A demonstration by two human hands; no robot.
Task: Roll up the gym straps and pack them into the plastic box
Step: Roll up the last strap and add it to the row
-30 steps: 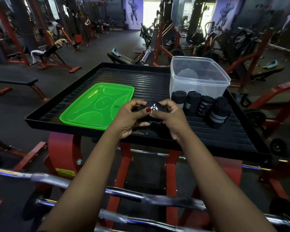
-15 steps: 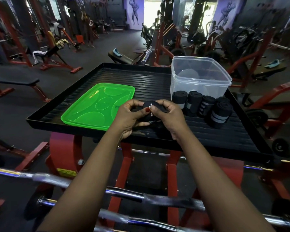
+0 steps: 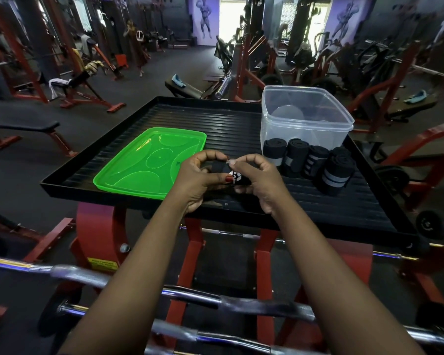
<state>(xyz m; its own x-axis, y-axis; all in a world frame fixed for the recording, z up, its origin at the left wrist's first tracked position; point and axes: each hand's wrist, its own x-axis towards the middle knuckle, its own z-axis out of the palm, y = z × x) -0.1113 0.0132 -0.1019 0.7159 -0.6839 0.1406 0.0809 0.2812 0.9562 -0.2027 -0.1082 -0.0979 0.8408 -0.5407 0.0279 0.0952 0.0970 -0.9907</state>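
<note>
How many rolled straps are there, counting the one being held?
6. On the black tray before the plastic box: left roll, second roll, third roll, back-right roll, front-right roll. The sixth roll is held by the left hand and right hand. Others may be hidden.

One box (image 3: pixel 305 129), one green lid (image 3: pixel 139 170), one black tray (image 3: pixel 215 124). Rolled straps (image 3: pixel 337 178) beside the box: seemingly five, though they overlap. One more strap (image 3: pixel 237 176), held between two hands, left hand (image 3: pixel 198 180) and right hand (image 3: pixel 262 183).
</note>
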